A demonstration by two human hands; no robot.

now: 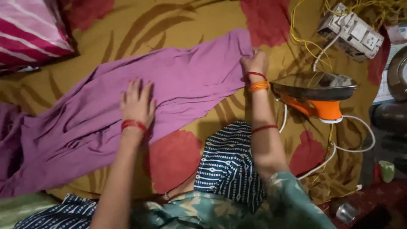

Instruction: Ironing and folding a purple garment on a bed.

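Head view, only cam. Purple cloth (127, 106) lies spread across a mustard bedsheet with red patches (169, 25), running from lower left up to upper centre-right; creases visible toward the left end. Left hand (137, 104) rests palm down on the cloth's middle, fingers extended and slightly apart, flat on the fabric, nothing gripped. Red bangle at that wrist. Right hand (255, 62) sits at the cloth's upper right edge, fingers curled at the hem; appears to pinch the fabric, but grip itself can't be confirmed, as the fingers are partly hidden. Red and orange bangles at that wrist.

Just right of the right forearm: an iron (316, 91) w/ orange body, lying tilted, soleplate facing up, apart from the cloth. White cord runs from it toward a switch board (352, 32) at upper right. Pink striped pillow (29, 29) at upper left. Blue patterned fabric (229, 161) lies near the person, below the cloth.
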